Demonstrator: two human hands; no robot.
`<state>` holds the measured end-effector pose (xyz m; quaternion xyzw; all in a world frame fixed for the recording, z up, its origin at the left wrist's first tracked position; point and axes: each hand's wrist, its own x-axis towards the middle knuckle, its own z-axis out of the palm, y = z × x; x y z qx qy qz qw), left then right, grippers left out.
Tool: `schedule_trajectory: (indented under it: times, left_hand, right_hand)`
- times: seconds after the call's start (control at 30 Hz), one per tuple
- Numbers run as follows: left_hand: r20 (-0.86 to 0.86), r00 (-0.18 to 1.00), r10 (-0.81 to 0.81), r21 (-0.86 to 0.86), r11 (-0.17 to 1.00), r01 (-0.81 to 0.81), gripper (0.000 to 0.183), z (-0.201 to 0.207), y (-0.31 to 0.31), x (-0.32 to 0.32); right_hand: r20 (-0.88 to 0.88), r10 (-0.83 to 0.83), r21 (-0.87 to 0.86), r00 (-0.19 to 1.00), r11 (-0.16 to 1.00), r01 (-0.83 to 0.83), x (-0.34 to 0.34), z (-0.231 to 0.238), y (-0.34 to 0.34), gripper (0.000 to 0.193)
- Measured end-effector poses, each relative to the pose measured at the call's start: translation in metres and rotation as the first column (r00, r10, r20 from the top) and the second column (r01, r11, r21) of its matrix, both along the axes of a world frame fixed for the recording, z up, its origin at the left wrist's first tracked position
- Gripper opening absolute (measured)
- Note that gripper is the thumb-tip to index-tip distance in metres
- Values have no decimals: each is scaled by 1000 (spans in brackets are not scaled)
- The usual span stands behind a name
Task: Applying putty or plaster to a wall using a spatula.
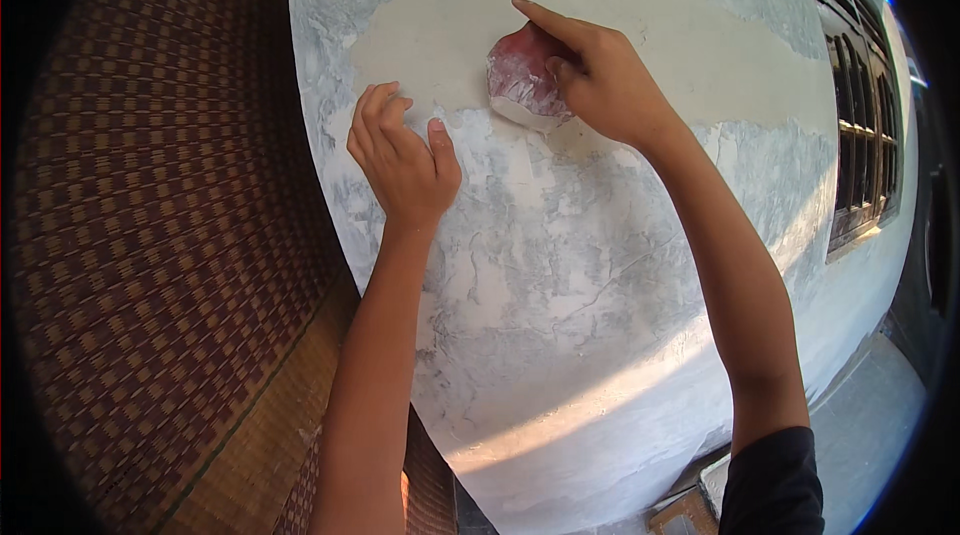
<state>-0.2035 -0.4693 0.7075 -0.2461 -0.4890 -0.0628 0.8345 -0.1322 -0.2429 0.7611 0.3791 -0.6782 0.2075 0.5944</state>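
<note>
Pressing against a broad, weathered white wall (560,315) with cracked, patchy plaster, a person works a smoother beige band (440,45) that runs across it at the level of both hands. To the left of the left hand hangs a woven brown-and-tan mat (160,235); well to the right of the right hand is a barred window (860,135). The left hand (400,160) lies flat on the wall, fingers loosely curled, holding nothing, at the lower edge of the band. The right hand (600,75) is closed around a reddish, dust-whitened folded sheet of sandpaper (525,80), held against the wall just right of and above the left hand, the forefinger stretched over its top. The sheet looks light, thin and pliable, rough-faced rather than slippery; it is probably best gripped by its folded back, with fingertips spread to press it flat.
</note>
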Motion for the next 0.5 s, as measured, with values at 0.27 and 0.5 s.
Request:
schedule_trajectory:
  times: [0.27, 0.5]
  left_hand:
    - [8, 1000, -12, 3, 1000, 12, 34, 3, 2, -3]
    - [-6, 1000, -4, 6, 1000, 4, 33, 3, 2, 0]
  right_hand:
    - [28, -50, -165, 998, 985, 54, -7, 2, 5, 62]
    - [-5, -65, -193, 998, 979, 63, -14, 3, 1, 62]
